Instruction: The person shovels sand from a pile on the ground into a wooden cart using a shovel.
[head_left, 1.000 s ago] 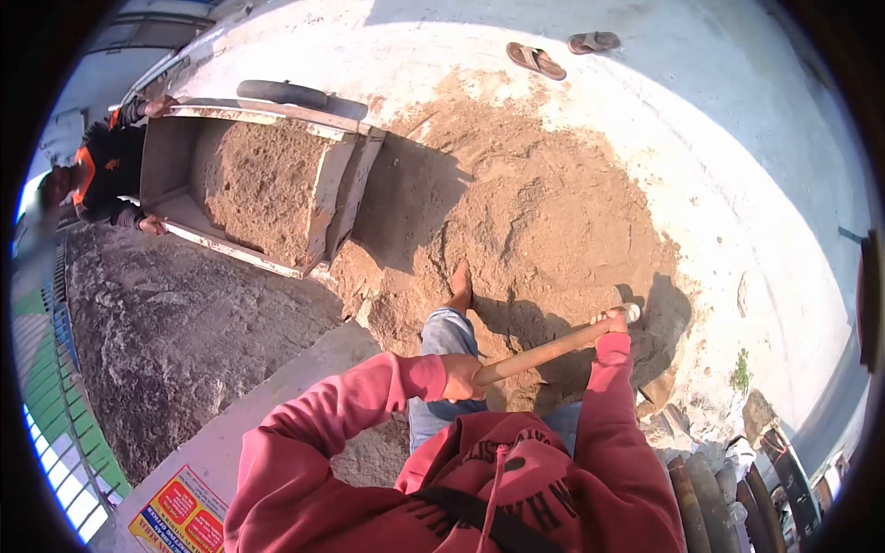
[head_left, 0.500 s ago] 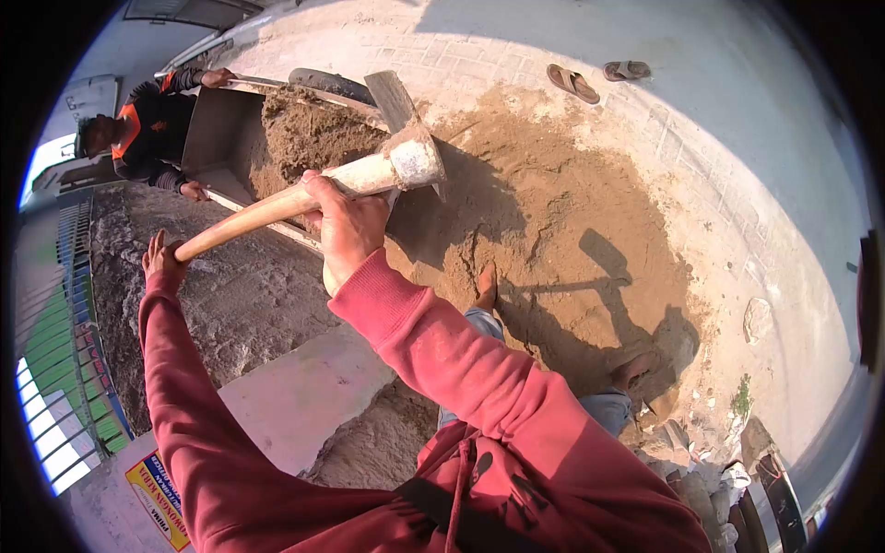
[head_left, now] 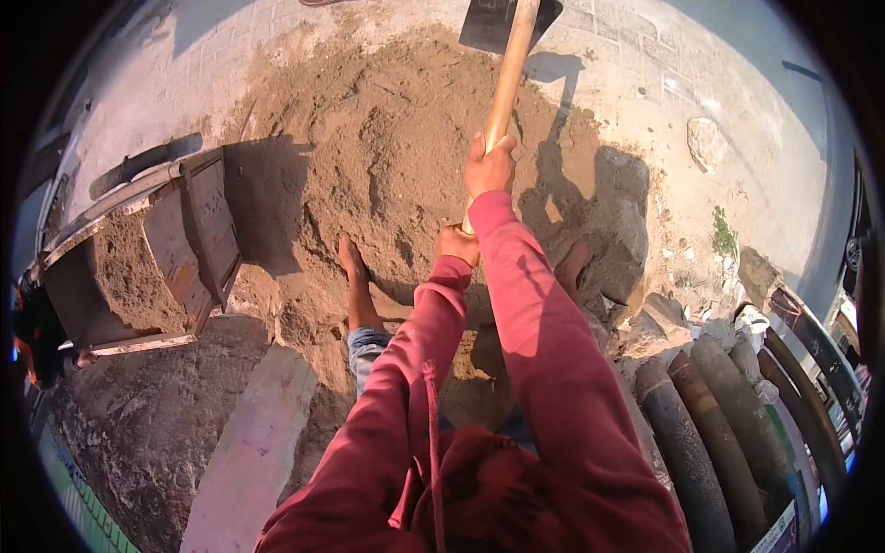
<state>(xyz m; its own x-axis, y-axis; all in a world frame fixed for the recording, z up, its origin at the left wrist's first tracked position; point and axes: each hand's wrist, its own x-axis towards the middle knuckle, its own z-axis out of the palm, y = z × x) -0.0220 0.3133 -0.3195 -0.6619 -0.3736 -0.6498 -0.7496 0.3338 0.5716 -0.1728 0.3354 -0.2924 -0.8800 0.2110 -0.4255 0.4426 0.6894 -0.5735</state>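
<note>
My right hand (head_left: 489, 169) is wrapped round the wooden handle of a hoe (head_left: 513, 78). Lower down, close to the butt of the same handle, my left hand (head_left: 458, 245) is closed on it. The hoe reaches away from me, its broad dark blade (head_left: 485, 25) at the top of the view, near the far edge of a sand heap (head_left: 396, 138). Whether the blade touches the ground I cannot tell. My bare feet stand at the near side of the sand, one on each side of my arms.
At left stands a wheelbarrow (head_left: 207, 207) with sand inside, a person (head_left: 41, 318) at its handles. Several thick pipes (head_left: 682, 442) lie at lower right beside rubble (head_left: 654, 318). A pale stone (head_left: 707, 145) sits on the paving. A pinkish slab (head_left: 249, 442) lies at lower left.
The hoe has swung from the left beside the wheelbarrow to the far side of the sand. My right hand now grips nearer my left. My view has turned right.
</note>
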